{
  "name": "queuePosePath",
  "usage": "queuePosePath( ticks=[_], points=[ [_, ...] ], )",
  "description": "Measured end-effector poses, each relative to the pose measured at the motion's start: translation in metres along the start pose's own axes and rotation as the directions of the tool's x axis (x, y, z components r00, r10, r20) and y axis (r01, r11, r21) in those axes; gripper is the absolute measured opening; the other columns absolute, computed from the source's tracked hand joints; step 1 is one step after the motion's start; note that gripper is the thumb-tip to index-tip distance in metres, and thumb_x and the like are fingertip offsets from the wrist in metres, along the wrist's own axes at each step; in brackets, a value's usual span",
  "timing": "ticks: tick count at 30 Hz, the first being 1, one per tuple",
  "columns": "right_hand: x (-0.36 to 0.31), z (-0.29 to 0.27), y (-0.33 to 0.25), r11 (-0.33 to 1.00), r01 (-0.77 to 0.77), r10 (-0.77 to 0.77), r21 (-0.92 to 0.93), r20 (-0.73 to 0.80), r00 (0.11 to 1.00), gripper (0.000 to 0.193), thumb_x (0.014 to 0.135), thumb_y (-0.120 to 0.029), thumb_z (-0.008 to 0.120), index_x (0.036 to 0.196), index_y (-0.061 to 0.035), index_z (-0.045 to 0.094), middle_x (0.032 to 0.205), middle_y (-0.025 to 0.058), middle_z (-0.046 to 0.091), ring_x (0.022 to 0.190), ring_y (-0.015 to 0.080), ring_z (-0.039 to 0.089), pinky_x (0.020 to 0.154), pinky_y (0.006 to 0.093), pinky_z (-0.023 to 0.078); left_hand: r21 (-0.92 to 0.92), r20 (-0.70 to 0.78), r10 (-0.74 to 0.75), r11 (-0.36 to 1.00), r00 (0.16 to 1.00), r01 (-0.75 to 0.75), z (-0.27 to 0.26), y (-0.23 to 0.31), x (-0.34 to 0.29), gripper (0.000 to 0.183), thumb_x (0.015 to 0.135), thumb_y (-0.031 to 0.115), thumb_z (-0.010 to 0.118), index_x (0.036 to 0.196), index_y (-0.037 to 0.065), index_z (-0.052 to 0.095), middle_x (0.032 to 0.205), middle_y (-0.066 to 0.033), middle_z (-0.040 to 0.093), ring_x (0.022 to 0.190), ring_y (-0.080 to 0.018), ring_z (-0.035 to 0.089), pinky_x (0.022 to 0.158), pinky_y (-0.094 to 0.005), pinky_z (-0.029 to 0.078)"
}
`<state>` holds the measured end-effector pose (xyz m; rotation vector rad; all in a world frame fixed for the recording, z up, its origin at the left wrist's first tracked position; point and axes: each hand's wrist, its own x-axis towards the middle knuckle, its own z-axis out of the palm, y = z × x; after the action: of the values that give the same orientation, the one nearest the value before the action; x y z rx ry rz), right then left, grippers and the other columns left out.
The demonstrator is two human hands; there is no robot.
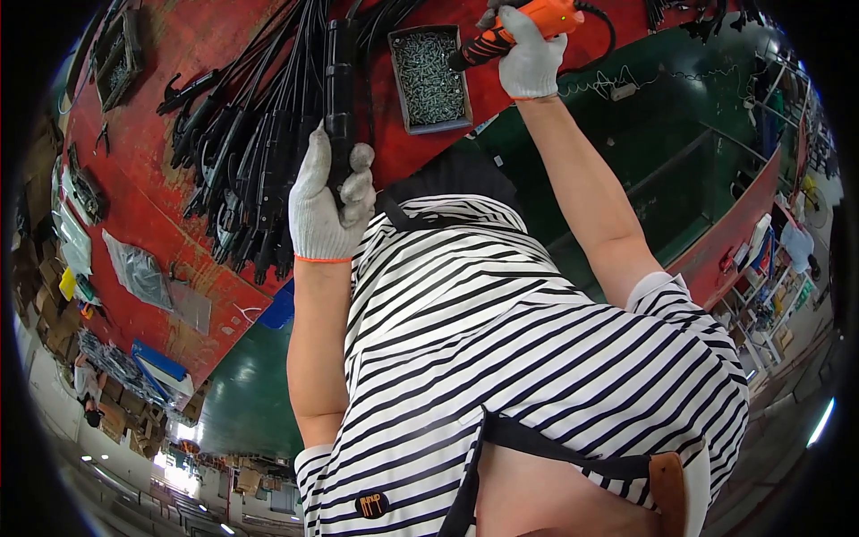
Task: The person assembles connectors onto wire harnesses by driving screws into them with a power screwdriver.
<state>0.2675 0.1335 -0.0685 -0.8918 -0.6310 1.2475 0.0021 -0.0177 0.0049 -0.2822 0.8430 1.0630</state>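
Observation:
In my left hand [329,210], gloved in white knit, is a long black plastic housing [340,76], gripped with the thumb on one side and curled fingers on the other. My right hand [530,70], gloved the same way, is wrapped round an orange electric screwdriver [551,15]. Its dark front end points left, at the right edge of a shallow box [440,128] full of small silver screws [429,76]. Whether the bit touches a screw I cannot tell. A heap of black cabled parts [234,166] lies just left of my left hand.
The worn red tabletop [152,179] holds another screw tray [118,61], small pliers [103,137] and clear plastic bags [139,268] at the left. A dark power cord [612,40] loops from the screwdriver. Green floor [662,134] and shelving [778,286] lie at the right.

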Motion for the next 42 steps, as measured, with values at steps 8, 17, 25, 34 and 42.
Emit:
queuePosePath(
  ticks=[8,17,25,34,42],
  points=[
    [0.006,-0.022,0.036,0.978,0.056,-0.076,0.199,0.092,0.993,0.027,0.089,0.006,0.069,0.112,-0.0068,0.064,0.099,0.0096,0.072,0.076,0.0199,0.07,0.065,0.0322,0.055,0.026,-0.016,-0.016,1.0,1.0,0.016,0.002,0.0,0.0,0.034,0.113,0.042,0.053,0.138,0.021,0.059,0.094,-0.0103,0.065,0.054,-0.0057,0.048,0.04,-0.0165,0.029],
    [-0.011,-0.014,0.022,0.999,0.014,-0.013,-0.033,0.039,0.999,0.031,0.087,0.006,0.072,0.113,-0.006,0.063,0.097,0.0095,0.07,0.076,0.0192,0.069,0.067,0.0336,0.056,0.016,-0.026,-0.04,0.999,0.999,0.041,0.002,0.001,-0.001,0.035,0.112,0.042,0.055,0.14,0.022,0.059,0.094,-0.0103,0.064,0.055,-0.0058,0.048,0.04,-0.0159,0.028],
    [-0.01,-0.021,0.03,0.999,0.002,-0.001,-0.038,0.041,0.999,0.033,0.086,0.008,0.072,0.114,-0.006,0.062,0.096,0.0102,0.07,0.074,0.0197,0.069,0.064,0.0334,0.056,0.002,-0.018,-0.042,0.999,0.999,0.042,0.001,0.0,0.0,0.035,0.112,0.042,0.056,0.141,0.023,0.059,0.094,-0.0099,0.064,0.055,-0.0061,0.048,0.04,-0.0159,0.028],
    [-0.007,-0.015,0.029,1.0,0.0,0.002,-0.029,0.083,0.997,0.029,0.088,0.008,0.071,0.113,-0.0052,0.062,0.094,0.0102,0.069,0.072,0.0201,0.068,0.064,0.0347,0.056,0.003,-0.038,-0.044,0.999,0.998,0.044,0.003,0.002,-0.002,0.035,0.111,0.041,0.057,0.14,0.022,0.06,0.094,-0.0096,0.065,0.055,-0.0061,0.048,0.04,-0.0161,0.028],
    [-0.001,-0.023,0.028,0.998,0.007,0.0,-0.067,0.114,0.993,0.027,0.089,0.004,0.071,0.113,-0.0057,0.063,0.095,0.0087,0.07,0.072,0.0192,0.069,0.064,0.0342,0.055,0.017,-0.027,-0.037,0.999,0.999,0.037,0.005,0.003,0.0,0.034,0.111,0.042,0.057,0.139,0.022,0.061,0.094,-0.0098,0.065,0.055,-0.0063,0.049,0.04,-0.0163,0.028]
  ],
)
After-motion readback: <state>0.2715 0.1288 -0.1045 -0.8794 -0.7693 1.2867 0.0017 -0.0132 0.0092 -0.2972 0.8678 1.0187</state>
